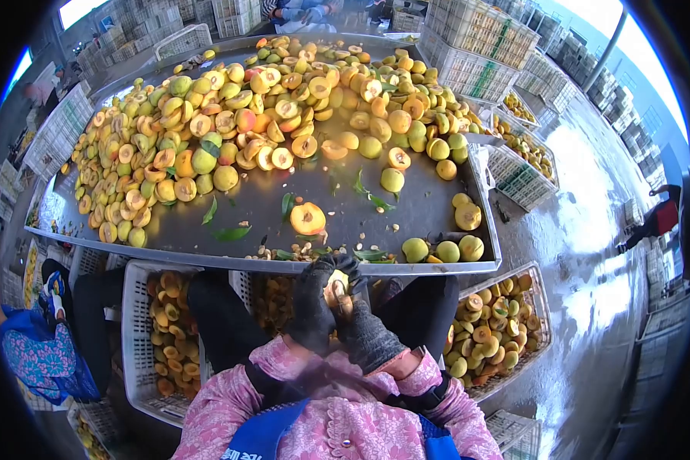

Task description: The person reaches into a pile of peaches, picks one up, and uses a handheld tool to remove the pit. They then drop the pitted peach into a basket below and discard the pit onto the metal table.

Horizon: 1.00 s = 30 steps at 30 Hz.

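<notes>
Both of my hands wear dark gloves and meet at the table's front edge, above my lap. My left hand (pixel 311 303) is closed round a yellow peach piece (pixel 336 285). Against the same piece, from the right, presses my right hand (pixel 360 326), its bare thumb tip showing. Whether a tool is between the hands cannot be made out. Just beyond them, on the metal table (pixel 268 188), lies a halved peach (pixel 307 218) with its cut face up, among leaves and bits of pit. A large heap of halved and whole peaches (pixel 199 126) covers the table's far part.
Crates of peach halves stand below, at the left (pixel 134 337) and right (pixel 540 322). More filled crates (pixel 523 172) are beside the table's right end. A co-worker in a floral sleeve (pixel 38 356) is at the left; another person (pixel 303 14) is across the table. The floor (pixel 583 230) looks wet.
</notes>
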Motion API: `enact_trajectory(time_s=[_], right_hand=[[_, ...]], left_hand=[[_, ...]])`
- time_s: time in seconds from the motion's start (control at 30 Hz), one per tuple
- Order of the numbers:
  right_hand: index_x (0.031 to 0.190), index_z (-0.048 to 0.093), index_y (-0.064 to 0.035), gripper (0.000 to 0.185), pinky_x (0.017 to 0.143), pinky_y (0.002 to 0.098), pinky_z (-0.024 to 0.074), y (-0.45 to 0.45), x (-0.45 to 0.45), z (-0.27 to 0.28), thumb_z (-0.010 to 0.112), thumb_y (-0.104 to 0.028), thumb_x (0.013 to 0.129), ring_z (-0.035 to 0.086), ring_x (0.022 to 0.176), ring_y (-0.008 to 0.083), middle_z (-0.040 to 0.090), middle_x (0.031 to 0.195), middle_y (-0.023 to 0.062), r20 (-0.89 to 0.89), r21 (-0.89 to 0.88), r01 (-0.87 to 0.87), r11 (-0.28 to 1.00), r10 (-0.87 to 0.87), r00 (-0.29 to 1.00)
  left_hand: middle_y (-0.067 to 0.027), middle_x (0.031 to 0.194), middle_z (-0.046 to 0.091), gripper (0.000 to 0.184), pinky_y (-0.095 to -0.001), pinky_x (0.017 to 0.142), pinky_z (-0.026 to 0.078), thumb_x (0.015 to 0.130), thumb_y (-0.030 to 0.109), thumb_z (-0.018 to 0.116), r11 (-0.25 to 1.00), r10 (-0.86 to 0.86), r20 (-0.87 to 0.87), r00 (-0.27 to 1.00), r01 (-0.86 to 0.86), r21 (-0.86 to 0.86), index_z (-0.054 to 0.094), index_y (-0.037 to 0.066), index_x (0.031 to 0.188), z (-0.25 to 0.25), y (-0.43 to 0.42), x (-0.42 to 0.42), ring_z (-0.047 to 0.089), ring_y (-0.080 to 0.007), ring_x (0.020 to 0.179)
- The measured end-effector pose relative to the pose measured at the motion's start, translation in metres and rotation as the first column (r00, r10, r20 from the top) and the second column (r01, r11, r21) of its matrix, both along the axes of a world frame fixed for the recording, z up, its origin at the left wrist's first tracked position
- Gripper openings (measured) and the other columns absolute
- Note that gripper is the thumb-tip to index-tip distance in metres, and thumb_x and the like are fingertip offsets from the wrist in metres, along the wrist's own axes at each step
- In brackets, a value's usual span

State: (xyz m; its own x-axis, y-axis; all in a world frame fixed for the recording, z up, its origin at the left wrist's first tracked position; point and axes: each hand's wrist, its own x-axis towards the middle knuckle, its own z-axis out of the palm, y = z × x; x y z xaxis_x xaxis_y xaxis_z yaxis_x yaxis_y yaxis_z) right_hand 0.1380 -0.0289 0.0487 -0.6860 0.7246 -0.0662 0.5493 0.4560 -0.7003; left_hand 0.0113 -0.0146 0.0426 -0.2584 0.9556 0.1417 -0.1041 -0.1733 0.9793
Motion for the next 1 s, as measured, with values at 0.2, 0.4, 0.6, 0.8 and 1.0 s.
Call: enact_trajectory(time_s=[0.2,0.4,0.6,0.8,1.0], right_hand=[[0.135,0.025,0.0093,0.059,0.105,0.0358,0.0243,0.013,-0.007,0.024,0.047,-0.002,0.081,0.041,0.117,0.0299,0.041,0.128,0.0199,0.204,-0.135,-0.256,0.957,0.279,0.938],[0.140,0.015,0.0038,0.070,0.100,0.0349,0.0318,0.005,-0.008,-0.015,0.049,0.004,0.079,0.046,0.113,0.0250,0.047,0.120,0.0184,0.055,0.046,-0.114,0.992,0.112,0.992],[0.140,0.015,-0.0018,0.069,0.071,0.0275,0.0487,0.000,-0.018,-0.023,0.053,-0.004,0.082,0.059,0.084,0.0182,0.058,0.096,0.0121,-0.233,-0.425,0.174,0.888,-0.293,0.927],[0.133,0.028,-0.0041,0.054,0.048,0.0245,0.0474,0.002,-0.016,-0.015,0.050,-0.007,0.084,0.058,0.064,0.0134,0.056,0.085,0.0087,-0.250,-0.344,0.108,0.933,-0.202,0.947],[0.137,0.028,-0.0032,0.056,0.054,0.0285,0.0475,0.005,-0.016,-0.014,0.049,-0.007,0.085,0.055,0.068,0.0164,0.056,0.091,0.0104,-0.324,-0.050,-0.065,0.997,0.045,0.945]], left_hand=[[-0.0105,0.099,0.059,0.032,-0.0325,0.081,0.051,0.095,0.021,0.038,0.999,-0.042,0.155,0.987,0.041,0.013,0.054,-0.004,0.106,-0.018,0.007,-0.005,0.059,-0.0188,0.091],[-0.0121,0.097,0.060,0.032,-0.0327,0.081,0.051,0.095,0.022,0.037,0.997,-0.044,0.166,0.985,0.054,-0.056,0.054,-0.004,0.104,-0.024,0.007,-0.009,0.059,-0.0191,0.088],[-0.0112,0.098,0.063,0.035,-0.0321,0.089,0.044,0.093,0.024,0.038,0.977,0.008,0.720,0.694,0.148,-0.153,0.058,-0.003,0.102,-0.004,0.010,-0.009,0.059,-0.0219,0.096],[-0.0121,0.102,0.062,0.036,-0.0329,0.091,0.043,0.094,0.024,0.038,0.991,-0.002,0.579,0.815,0.079,-0.108,0.057,-0.004,0.104,0.001,0.007,-0.007,0.058,-0.0203,0.096],[-0.0118,0.096,0.063,0.034,-0.0330,0.089,0.044,0.092,0.021,0.038,1.000,0.003,0.280,0.960,0.001,-0.016,0.059,-0.004,0.100,0.007,0.004,-0.011,0.059,-0.0196,0.093]])
